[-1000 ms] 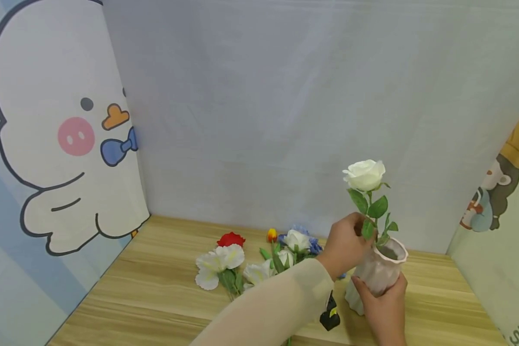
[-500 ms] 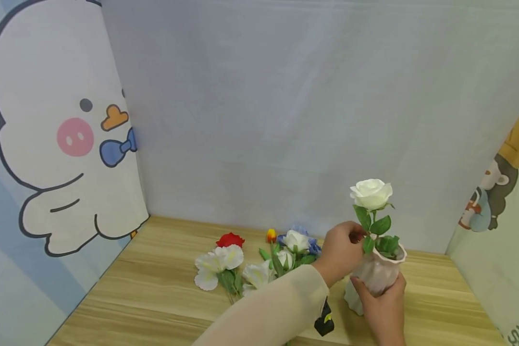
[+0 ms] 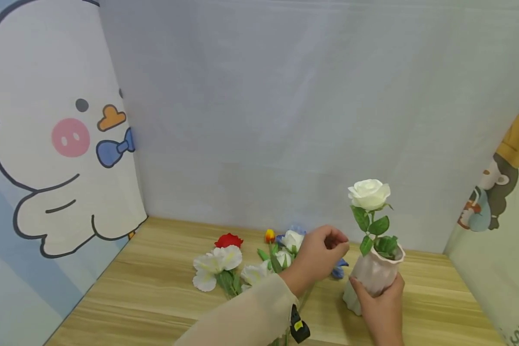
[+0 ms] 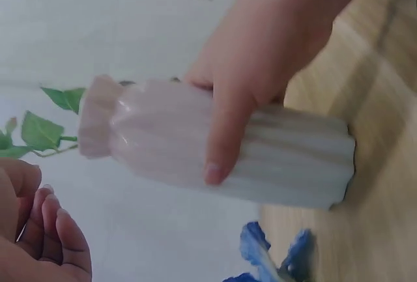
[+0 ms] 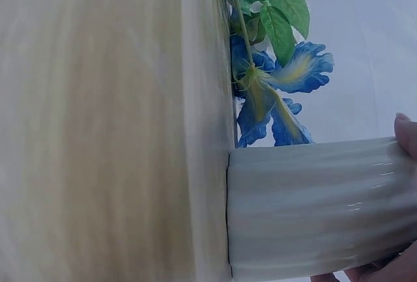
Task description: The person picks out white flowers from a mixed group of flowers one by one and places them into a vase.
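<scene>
Over on the right side of the table (image 3: 437, 298), the right hand (image 3: 382, 305) is wrapped round a pale ribbed vase (image 3: 378, 274), thumb on the vase's left side; the white rose (image 3: 369, 194) stands in it, leaves right at the rim, bloom up above that same hand; the left hand (image 3: 317, 257) hangs just left of the vase, not touching it, fingers loosely bent, nothing held in them; a blue flower (image 3: 338, 270) pokes out past that hand, near the vase; farther left of it you've got an orange-yellow tulip (image 3: 269, 235), a red flower (image 3: 228, 240) and a ruffled white flower (image 3: 211, 265), all lying down; there's also a black thing (image 3: 300, 330) with a yellow patch by the left wrist.
</scene>
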{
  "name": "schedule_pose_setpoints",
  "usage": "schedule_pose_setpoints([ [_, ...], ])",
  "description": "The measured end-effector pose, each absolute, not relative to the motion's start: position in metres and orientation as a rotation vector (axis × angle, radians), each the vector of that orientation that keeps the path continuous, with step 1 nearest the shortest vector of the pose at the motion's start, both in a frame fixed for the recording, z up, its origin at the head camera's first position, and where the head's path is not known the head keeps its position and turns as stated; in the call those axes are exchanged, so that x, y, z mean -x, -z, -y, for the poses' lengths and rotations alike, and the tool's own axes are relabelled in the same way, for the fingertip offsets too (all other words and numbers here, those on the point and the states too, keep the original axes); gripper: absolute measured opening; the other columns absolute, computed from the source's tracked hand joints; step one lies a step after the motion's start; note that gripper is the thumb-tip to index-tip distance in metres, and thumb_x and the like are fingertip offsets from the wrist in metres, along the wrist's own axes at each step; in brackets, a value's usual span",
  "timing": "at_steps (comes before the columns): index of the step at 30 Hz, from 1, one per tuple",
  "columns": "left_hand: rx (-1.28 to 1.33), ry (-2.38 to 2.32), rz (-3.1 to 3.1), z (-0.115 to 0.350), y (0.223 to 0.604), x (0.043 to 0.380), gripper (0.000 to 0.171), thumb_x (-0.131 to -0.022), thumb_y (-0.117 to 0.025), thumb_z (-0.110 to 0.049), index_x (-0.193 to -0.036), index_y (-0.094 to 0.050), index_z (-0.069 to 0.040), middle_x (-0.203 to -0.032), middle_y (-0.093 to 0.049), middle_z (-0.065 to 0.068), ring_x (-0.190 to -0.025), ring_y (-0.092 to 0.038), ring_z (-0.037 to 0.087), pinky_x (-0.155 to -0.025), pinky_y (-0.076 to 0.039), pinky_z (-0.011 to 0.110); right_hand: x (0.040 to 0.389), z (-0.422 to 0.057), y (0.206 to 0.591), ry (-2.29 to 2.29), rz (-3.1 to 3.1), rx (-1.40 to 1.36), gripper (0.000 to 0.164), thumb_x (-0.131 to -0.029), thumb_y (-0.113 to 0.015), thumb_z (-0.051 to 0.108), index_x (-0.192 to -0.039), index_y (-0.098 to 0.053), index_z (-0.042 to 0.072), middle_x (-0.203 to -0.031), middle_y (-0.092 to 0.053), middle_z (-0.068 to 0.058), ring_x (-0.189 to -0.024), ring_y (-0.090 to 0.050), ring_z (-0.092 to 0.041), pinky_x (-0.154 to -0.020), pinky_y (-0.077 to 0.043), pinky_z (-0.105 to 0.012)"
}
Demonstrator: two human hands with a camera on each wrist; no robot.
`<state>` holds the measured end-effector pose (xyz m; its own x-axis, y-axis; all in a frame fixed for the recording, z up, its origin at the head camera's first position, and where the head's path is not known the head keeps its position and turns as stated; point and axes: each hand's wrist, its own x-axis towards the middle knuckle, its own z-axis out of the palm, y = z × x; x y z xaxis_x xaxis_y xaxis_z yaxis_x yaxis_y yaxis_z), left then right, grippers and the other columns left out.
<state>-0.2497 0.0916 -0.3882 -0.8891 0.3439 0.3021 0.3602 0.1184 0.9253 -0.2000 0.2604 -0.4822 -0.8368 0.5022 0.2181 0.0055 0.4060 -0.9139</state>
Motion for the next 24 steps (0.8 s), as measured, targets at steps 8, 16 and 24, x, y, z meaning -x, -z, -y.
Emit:
schedule_pose_setpoints([
  [8, 0.791, 1.989, 2.324, -0.067, 0.412, 0.219, 0.006, -0.089, -0.065, -0.023, -0.091, -0.063, -0.017, -0.083, -0.06, -0.006, -0.071, -0.057, 0.008, -0.062, -0.049, 0.024, 0.2, -0.262, 0.484, -1.436, 2.184, 0.408, 0.097, -0.072, -0.082, 0.036, -0.14, -0.019, 0.007, -0.125, -0.042, -0.019, -0.11, -0.046, -0.033, -0.091, -0.037, -0.051],
  [16, 0.606, 1.911, 2.348, -0.033, 0.425, 0.199, 0.008, -0.088, -0.066, -0.028, -0.091, -0.062, -0.022, -0.086, -0.059, -0.007, -0.075, -0.056, 0.009, -0.067, -0.049, 0.025, 0.198, -0.258, 0.484, -1.433, 2.233, 0.462, 0.103, -0.072, -0.079, 0.044, -0.143, -0.014, 0.007, -0.128, -0.039, -0.021, -0.113, -0.043, -0.037, -0.092, -0.037, -0.057],
  [24, 0.31, 1.623, 2.452, -0.006, 0.439, 0.196, 0.006, -0.089, -0.066, -0.025, -0.093, -0.062, -0.024, -0.086, -0.056, -0.013, -0.078, -0.053, 0.005, -0.065, -0.047, 0.024, 0.198, -0.259, 0.481, -1.414, 2.253, 0.463, 0.105, -0.072, -0.078, 0.046, -0.144, -0.012, 0.008, -0.129, -0.038, -0.022, -0.114, -0.042, -0.038, -0.092, -0.036, -0.058],
])
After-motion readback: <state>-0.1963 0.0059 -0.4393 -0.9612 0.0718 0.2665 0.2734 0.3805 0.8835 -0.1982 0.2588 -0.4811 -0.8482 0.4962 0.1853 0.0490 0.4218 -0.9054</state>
